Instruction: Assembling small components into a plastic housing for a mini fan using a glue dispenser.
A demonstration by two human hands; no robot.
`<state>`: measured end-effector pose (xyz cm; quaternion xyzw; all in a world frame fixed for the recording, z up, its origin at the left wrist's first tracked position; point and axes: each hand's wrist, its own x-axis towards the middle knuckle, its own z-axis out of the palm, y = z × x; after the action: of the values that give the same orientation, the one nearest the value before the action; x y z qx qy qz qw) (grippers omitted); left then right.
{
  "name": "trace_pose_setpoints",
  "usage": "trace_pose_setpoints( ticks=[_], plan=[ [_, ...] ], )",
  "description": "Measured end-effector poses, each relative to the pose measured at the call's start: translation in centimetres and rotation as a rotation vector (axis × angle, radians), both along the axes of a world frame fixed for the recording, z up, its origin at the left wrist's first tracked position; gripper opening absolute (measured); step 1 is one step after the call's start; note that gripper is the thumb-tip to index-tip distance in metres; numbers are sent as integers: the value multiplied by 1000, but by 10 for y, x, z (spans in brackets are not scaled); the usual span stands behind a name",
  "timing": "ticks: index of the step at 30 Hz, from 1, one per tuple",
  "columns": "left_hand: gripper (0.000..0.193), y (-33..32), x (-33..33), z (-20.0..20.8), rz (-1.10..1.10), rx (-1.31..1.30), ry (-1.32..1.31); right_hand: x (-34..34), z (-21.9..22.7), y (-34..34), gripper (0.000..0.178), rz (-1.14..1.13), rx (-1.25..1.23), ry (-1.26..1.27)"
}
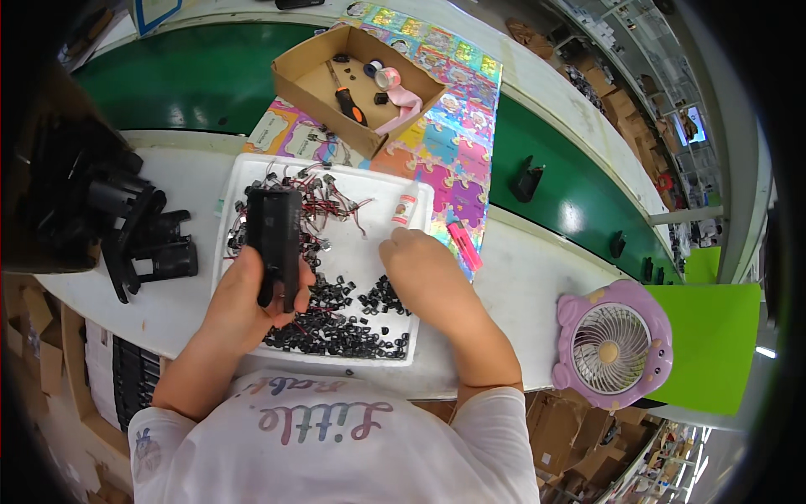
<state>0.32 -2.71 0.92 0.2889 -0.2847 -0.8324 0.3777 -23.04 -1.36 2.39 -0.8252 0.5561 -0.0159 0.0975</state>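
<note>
My left hand (238, 294) is wrapped around a black plastic housing (274, 231), a long boxy body with a slimmer part at its near end, and holds it over the left side of a white tray (426, 210). Over the tray's right side is my right hand (424, 273), with its fingers curled in; whatever they grip is hidden. Just beyond its knuckles is a small white bottle (405, 209) with a red-marked label. Many small black plastic pieces (336, 334) cover the tray's near half. Small parts with red and black wires (323, 197) are heaped in its far half.
A cardboard box (290, 92) beyond the tray contains an orange-black screwdriver (349, 105) and pink ribbon (405, 109). It rests on colourful puzzle-print sheets (453, 151). Black housings (159, 244) are at left. A pink cutter (464, 246) and purple fan (611, 349) are at right, beside a green belt (554, 210).
</note>
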Motion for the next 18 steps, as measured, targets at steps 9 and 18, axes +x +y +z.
trace_pose_setpoints(
  ticks=[9,18],
  plan=[
    [58,9,-4,-14,-82,166,223,14,9,-2,16,-39,-71,-604],
    [56,11,-4,-9,-186,129,277,28,2,3,13,-17,-90,-895]
  ],
)
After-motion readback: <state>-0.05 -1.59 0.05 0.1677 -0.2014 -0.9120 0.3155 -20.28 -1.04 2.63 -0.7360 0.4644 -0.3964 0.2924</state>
